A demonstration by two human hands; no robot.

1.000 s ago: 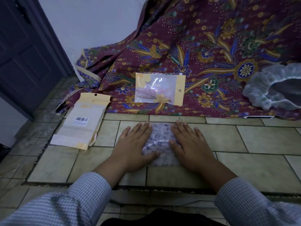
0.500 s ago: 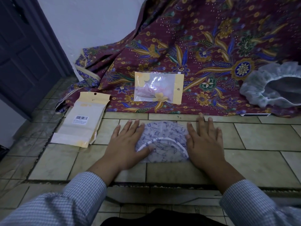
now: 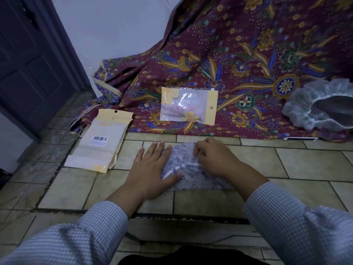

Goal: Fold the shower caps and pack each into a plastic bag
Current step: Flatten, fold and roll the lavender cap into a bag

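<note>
A pale shower cap [image 3: 188,169] printed with small blue figures lies folded flat on the tiled floor in front of me. My left hand [image 3: 152,169] presses flat on its left side, fingers straight, thumb on the cap. My right hand [image 3: 214,159] has its fingers curled and pinches the cap's upper right edge. A stack of yellow-edged plastic bags [image 3: 101,142] lies to the left. A sealed bag [image 3: 188,106] with a pink folded cap inside lies on the patterned cloth. A white ruffled shower cap [image 3: 317,106] sits open at the far right.
A maroon batik cloth [image 3: 248,64] covers the floor behind and rises up the wall. A dark door [image 3: 28,64] stands at the left. A thin white flat object [image 3: 299,139] peeks out under the cloth's edge at the right. Tiled floor [image 3: 305,165] lies to my right.
The right hand lay flat on the cap's right side; now it has come inward, curled and pinched the cap's edge. The left hand stays pressed on the left side.
</note>
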